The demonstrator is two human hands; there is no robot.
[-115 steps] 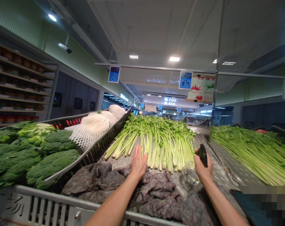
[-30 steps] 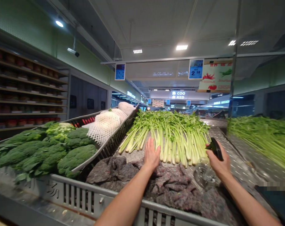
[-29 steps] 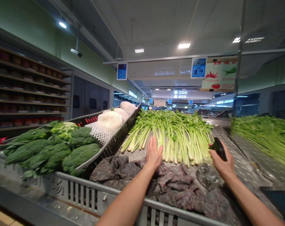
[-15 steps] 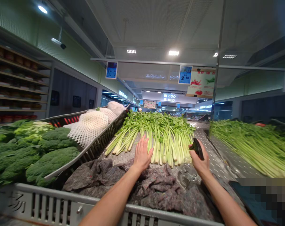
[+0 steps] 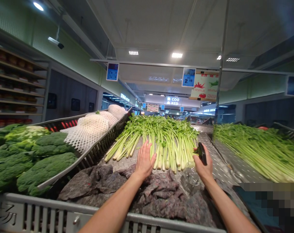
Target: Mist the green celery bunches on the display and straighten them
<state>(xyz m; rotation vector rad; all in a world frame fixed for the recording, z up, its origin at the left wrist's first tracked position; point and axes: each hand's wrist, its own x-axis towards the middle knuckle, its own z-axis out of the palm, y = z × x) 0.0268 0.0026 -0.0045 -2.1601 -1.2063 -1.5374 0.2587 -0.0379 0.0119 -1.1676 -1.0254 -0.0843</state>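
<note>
My right hand (image 5: pixel 204 167) is wrapped round the neck of a spray bottle (image 5: pixel 190 181) with a black trigger head and a clear body. The bottle's body hangs below the hand, over a grey cloth (image 5: pixel 158 195). Bunches of celery (image 5: pixel 162 142) lie in a row, stalk ends toward me and leaves away. My left hand (image 5: pixel 145 159), fingers stretched out and empty, is held in front of the stalks at the left-centre. Whether it touches them I cannot tell.
Broccoli (image 5: pixel 45 170) fills a crate at the left, beside vegetables in white foam netting (image 5: pixel 92 127). A grey slatted crate edge (image 5: pixel 49 204) runs along the front. A mirrored panel (image 5: pixel 253 106) stands on the right. Price signs (image 5: pixel 188 77) hang overhead.
The view has shifted slightly, so the scene sits a little further left. Both hands keep nearly the same pose, the right one still holding the spray bottle.
</note>
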